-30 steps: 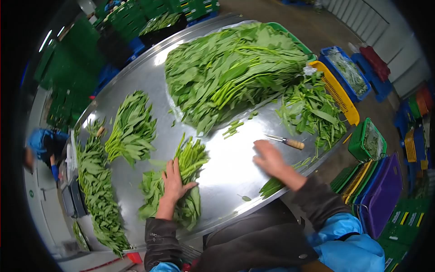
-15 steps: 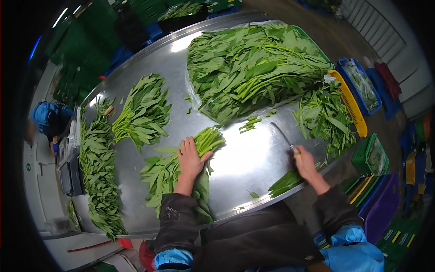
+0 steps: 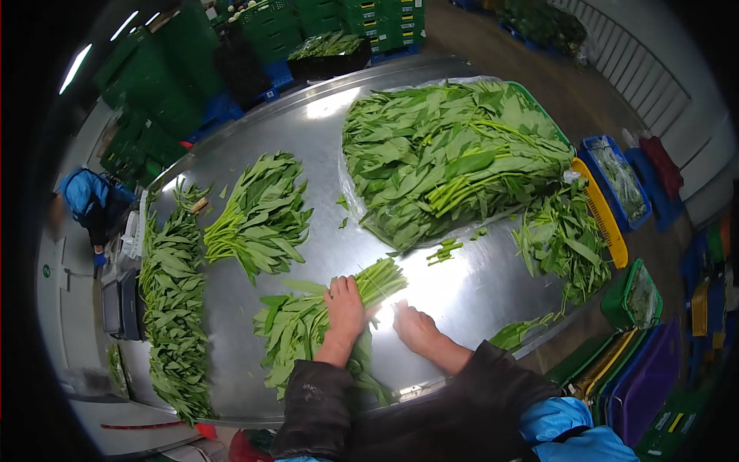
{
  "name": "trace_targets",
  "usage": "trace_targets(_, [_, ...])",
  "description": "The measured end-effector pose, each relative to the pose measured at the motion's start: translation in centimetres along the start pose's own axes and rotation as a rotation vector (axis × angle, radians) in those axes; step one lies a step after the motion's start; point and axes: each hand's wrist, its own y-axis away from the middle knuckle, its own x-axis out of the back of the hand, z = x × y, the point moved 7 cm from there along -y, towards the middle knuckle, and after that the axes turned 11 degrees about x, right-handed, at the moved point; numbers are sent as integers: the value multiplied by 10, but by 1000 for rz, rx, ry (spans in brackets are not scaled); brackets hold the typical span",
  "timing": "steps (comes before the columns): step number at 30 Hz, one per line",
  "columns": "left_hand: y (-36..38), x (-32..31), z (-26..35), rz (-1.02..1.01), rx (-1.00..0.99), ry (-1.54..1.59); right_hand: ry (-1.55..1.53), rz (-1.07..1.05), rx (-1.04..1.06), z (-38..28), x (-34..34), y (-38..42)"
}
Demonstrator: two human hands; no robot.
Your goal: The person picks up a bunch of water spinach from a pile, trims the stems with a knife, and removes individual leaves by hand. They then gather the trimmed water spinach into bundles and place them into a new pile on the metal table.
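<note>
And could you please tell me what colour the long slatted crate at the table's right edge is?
Yellow crate, clearest in the head view.

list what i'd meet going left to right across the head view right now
co-worker in blue → long row of greens → loose bunch with stems pointing left → left hand → right hand → leafy pile at the table's right → dark red bundle

Fisheye-bent edges, white glare on metal.
</note>
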Motion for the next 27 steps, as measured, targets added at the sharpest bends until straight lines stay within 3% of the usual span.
trace_targets(7, [-1,-8,-8,-4,83,68,180,15,-21,18,-23,-28])
trace_targets(15, [1,-2,-8,-57,84,108,249,-203,-210,60,15,104])
trace_targets(17, [3,14,-3,29,36,134,274,-32,-43,43,49,115])
trace_targets(18, [3,18,-4,-76,75,192,297,40,-47,51,58,117])
trace_targets(20, [9,39,-11,-58,46,303,351,123,-79,59,73,121])
trace_targets(23, [8,59,-60,29,15,536,371,158,-118,60,81,119])
trace_targets(25, [3,51,-124,52,230,815,280,223,-119,48,88,116])
trace_targets(27, [1,51,-174,-12,348,822,188,286,-115,50,87,117])
